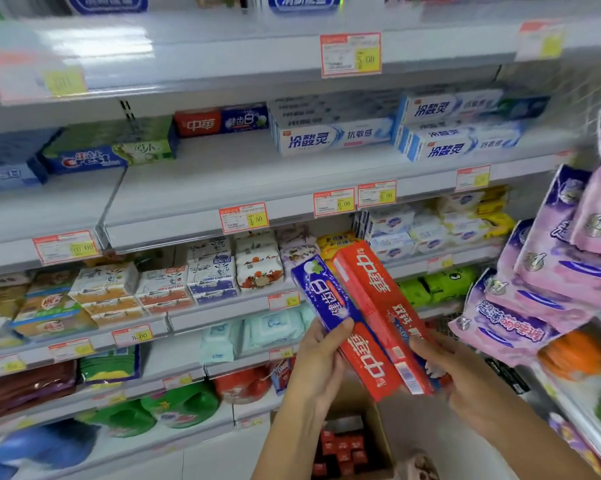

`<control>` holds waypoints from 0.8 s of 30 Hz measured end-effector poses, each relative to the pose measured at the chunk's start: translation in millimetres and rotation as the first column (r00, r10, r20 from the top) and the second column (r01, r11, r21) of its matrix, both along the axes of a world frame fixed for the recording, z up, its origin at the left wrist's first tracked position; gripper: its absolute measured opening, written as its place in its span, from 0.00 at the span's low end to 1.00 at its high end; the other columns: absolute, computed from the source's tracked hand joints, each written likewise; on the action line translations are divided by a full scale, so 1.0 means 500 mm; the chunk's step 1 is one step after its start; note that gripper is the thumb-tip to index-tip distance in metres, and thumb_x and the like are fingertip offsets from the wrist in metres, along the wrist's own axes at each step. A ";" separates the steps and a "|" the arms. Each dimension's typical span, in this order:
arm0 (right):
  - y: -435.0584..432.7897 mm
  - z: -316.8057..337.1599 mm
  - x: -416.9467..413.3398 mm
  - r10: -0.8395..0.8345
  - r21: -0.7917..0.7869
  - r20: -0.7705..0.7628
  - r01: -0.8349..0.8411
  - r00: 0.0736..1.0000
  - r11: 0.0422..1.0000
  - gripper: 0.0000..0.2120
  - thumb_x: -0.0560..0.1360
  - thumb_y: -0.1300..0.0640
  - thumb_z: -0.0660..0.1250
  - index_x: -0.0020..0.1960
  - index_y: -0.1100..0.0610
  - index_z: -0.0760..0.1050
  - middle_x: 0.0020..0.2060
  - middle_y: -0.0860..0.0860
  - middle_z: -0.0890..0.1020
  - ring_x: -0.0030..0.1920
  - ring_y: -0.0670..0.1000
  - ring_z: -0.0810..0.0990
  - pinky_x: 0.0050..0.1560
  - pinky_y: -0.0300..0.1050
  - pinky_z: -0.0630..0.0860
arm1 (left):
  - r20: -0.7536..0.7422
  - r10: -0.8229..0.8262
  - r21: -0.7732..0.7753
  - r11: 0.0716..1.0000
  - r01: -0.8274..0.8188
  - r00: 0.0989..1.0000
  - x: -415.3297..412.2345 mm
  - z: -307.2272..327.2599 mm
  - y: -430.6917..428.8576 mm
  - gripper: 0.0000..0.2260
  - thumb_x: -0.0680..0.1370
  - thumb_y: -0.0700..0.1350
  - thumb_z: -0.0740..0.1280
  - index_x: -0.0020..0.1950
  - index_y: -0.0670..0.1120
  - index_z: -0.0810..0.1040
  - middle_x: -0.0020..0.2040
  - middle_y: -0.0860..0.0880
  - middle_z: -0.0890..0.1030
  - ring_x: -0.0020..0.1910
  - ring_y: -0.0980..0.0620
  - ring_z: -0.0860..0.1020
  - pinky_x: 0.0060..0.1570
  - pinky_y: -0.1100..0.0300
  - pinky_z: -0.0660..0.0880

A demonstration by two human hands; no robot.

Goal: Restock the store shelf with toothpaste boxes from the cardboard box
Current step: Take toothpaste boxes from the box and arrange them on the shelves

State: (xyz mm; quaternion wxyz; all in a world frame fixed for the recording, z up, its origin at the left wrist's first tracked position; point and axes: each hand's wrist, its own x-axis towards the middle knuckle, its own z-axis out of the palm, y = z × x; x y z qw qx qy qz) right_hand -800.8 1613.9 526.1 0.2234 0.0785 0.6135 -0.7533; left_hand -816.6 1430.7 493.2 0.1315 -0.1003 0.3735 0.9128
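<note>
My left hand grips a blue-and-red toothpaste box with the thumb across its face. My right hand holds a red toothpaste box from the right side; the two boxes lie side by side, tilted up to the left. Below them stands the open cardboard box with several red box ends showing inside. On the white shelf a matching red-and-blue toothpaste box lies at the back, with bare shelf in front of it.
Green Crest boxes lie left of the gap and white-blue toothpaste boxes right of it. Soap packs fill the shelf below. Pink hanging packs crowd the right side. Price tags line the shelf edges.
</note>
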 end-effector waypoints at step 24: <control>0.240 0.140 -0.203 -0.006 0.044 -0.259 0.018 0.966 0.999 0.50 0.39 0.33 0.80 0.59 0.49 0.76 0.48 0.52 0.85 0.45 0.53 0.85 0.37 0.44 0.81 | 0.047 -0.365 -0.443 0.827 0.347 0.930 -0.098 0.188 0.133 0.48 0.51 0.52 0.84 0.69 0.52 0.70 0.55 0.44 0.83 0.45 0.50 0.83 0.45 0.56 0.80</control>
